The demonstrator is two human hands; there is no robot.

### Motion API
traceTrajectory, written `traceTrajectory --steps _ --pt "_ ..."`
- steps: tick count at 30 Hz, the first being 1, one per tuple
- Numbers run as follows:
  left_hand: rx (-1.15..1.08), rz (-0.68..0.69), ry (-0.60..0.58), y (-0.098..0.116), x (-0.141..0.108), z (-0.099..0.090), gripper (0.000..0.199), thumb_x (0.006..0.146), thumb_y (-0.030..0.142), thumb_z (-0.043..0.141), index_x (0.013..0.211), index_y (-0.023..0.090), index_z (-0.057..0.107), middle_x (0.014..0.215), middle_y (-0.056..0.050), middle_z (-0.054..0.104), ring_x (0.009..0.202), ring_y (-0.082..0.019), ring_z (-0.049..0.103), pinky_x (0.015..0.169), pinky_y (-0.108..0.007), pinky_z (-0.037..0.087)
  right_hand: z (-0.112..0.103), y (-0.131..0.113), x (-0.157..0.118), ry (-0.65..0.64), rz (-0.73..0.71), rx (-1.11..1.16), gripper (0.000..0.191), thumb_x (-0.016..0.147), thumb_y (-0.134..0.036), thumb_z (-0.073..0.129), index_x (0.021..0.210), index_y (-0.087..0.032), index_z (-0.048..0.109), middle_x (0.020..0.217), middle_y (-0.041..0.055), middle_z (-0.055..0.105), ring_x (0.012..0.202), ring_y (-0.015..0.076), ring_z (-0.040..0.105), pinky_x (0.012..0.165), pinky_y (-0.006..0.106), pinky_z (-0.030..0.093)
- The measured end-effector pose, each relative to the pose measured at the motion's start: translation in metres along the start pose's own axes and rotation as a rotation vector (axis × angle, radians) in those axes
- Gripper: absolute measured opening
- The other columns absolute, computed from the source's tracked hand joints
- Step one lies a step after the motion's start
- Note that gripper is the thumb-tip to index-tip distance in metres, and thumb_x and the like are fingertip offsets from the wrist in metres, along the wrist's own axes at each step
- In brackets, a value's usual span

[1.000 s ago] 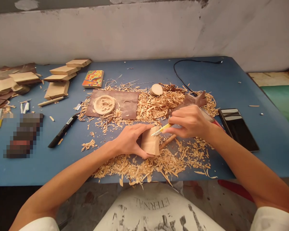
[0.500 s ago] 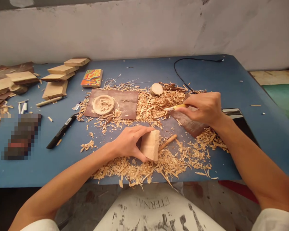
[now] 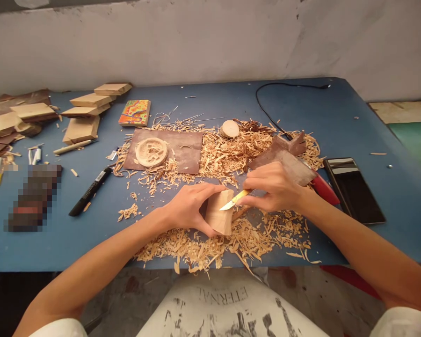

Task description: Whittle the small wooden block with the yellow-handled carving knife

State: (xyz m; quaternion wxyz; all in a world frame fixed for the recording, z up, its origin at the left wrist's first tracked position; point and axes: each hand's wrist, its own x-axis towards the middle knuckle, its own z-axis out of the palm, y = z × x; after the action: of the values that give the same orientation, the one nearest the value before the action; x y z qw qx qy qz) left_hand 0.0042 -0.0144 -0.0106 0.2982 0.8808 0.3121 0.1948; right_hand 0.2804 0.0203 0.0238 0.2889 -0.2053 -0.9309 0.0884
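Head view, forward (and down)

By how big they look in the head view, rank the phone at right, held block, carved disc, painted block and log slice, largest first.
1. Phone
2. Held block, visible part
3. Carved disc and painted block: too alike to rank; the disc is nearer the camera
4. Log slice

Legible text: one word, "ETERNAL", on the shirt (image 3: 228,316).
Dark, faint lettering (image 3: 222,294) spans the pale shirt front, just beyond the near edge of the blue surface (image 3: 38,252). Toward the surface's left edge, a black marker (image 3: 87,196) bears a white label (image 3: 100,176), print too small to read; the pixelated item (image 3: 35,199) beside it is likewise unreadable.
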Motion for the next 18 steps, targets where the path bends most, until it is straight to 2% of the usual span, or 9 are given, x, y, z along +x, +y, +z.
traceTrajectory --steps 5,10,18 --pt "0.002 0.004 0.005 0.001 0.001 -0.001 0.098 0.055 0.055 0.090 0.138 0.018 0.053 0.130 -0.016 0.071 0.111 -0.034 0.072 0.093 -0.047 0.058 0.001 0.005 -0.001 -0.013 -0.013 -0.004 0.043 0.096 -0.055 0.065 0.071 -0.020 0.059 0.057 -0.0047 0.052 0.051 0.0096 0.042 0.054 0.028 0.028" --pt "0.002 -0.031 -0.016 0.003 0.002 -0.002 0.095 0.056 0.055 0.088 0.138 0.020 0.053 0.131 -0.014 0.070 0.111 -0.033 0.071 0.095 -0.047 0.057 -0.004 0.008 0.000 -0.051 -0.029 -0.061 0.042 0.097 -0.054 0.063 0.071 -0.020 0.060 0.059 -0.0046 0.052 0.052 0.0098 0.043 0.055 0.029 0.028" --pt "-0.008 -0.045 -0.010 0.003 0.002 -0.002 0.091 0.058 0.051 0.085 0.138 0.020 0.053 0.130 -0.014 0.071 0.110 -0.032 0.071 0.095 -0.046 0.056 -0.010 0.013 -0.001 -0.031 -0.044 -0.146 0.045 0.096 -0.057 0.062 0.070 -0.021 0.060 0.058 -0.0043 0.053 0.053 0.0102 0.045 0.055 0.029 0.028"
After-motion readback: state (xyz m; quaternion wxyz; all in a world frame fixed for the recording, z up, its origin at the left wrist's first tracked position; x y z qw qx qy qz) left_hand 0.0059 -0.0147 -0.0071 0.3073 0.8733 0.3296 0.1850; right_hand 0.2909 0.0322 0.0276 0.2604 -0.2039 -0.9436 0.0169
